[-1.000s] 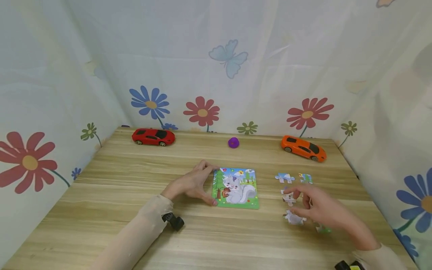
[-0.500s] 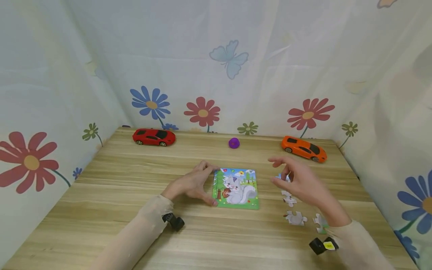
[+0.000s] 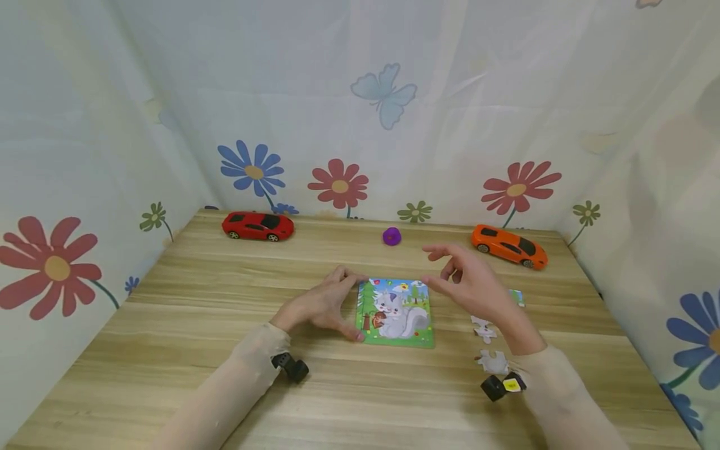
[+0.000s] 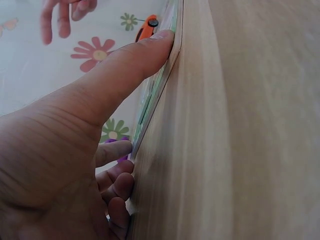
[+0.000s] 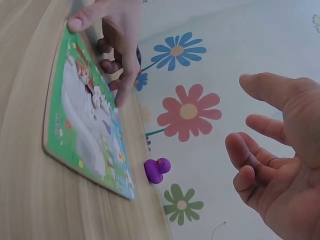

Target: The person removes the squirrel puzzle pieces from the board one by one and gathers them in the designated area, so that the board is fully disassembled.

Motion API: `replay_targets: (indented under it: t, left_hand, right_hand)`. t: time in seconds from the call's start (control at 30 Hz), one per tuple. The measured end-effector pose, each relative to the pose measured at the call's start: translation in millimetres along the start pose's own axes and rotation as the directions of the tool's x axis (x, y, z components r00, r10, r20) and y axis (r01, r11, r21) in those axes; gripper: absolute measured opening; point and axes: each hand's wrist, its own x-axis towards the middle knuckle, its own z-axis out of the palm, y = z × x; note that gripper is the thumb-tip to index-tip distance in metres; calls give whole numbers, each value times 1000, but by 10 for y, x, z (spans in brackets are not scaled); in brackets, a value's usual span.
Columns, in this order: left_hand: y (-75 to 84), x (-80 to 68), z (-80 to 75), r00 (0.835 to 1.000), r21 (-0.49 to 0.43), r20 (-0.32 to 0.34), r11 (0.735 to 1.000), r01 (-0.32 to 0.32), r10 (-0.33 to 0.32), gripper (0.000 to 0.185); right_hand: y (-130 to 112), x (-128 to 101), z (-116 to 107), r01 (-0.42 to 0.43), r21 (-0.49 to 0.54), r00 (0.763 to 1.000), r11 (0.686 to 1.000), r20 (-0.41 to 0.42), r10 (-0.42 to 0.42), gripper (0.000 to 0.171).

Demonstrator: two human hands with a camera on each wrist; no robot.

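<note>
Centrally, the squirrel puzzle board (image 3: 395,312) is lying flat on the table (image 3: 185,325), long axis running away from the person.
Left hand (image 3: 322,305) is bracing its left edge, thumb and fingers pressing; right hand (image 3: 471,282) is hovering empty and relaxed above the right edge, loose pieces (image 3: 488,345) lying just right.

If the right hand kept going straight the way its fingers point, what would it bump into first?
The right hand hovers open above the table, fingers pointing left over the top edge of the squirrel puzzle board. Going straight on, it would probably meet the left hand's fingers first, though its height is hard to judge.
</note>
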Motion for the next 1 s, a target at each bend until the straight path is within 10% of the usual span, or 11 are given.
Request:
replay_targets:
  t: [1.0]
  left_hand:
    - [-21, 15, 0, 1000, 2, -1, 1000, 8, -8, 129]
  right_hand:
    - [21, 360, 662, -27, 151, 986, 988, 166, 2, 59]
